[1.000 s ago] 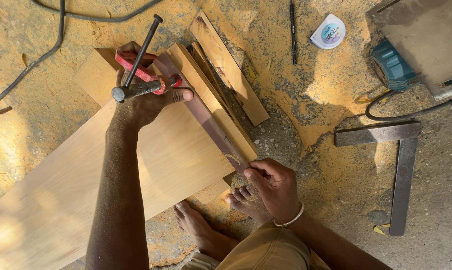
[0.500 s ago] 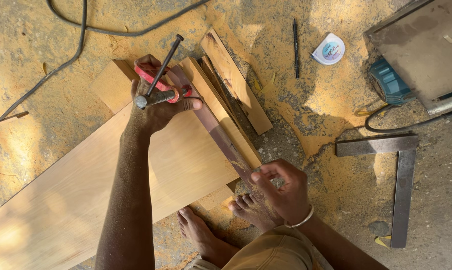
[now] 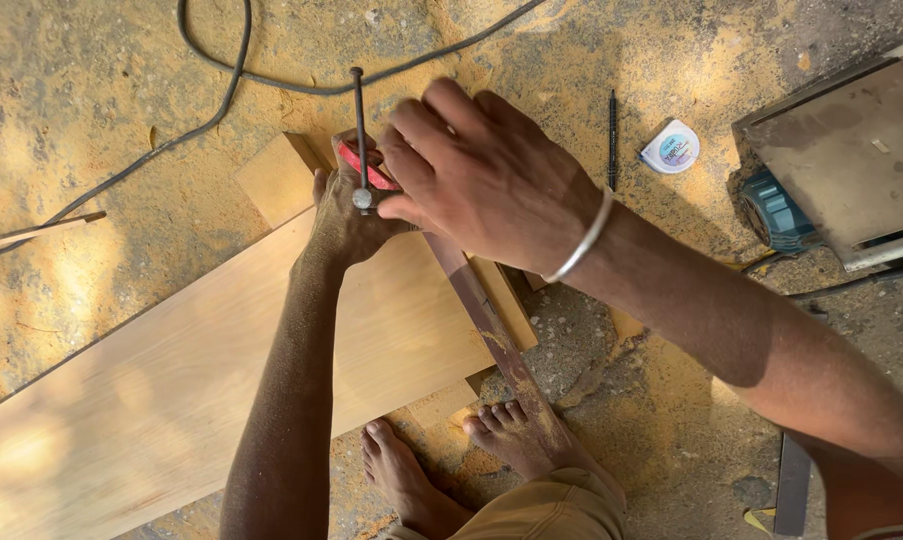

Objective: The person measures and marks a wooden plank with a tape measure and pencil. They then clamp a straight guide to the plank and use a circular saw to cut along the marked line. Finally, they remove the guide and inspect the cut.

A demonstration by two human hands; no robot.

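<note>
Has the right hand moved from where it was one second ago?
Yes. The right hand has left the near end of the long dark bar and gone up along it to the clamp at the far end, beside the left hand.

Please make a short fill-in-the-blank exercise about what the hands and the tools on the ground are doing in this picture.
1. Both hands, the left hand and the right hand, meet at a red ____ at the far end of the wooden board.
2. The right wrist wears a thin ____.
3. Beside the black pencil lies a small round white ____.

Missing words: clamp; bangle; tape measure
</note>
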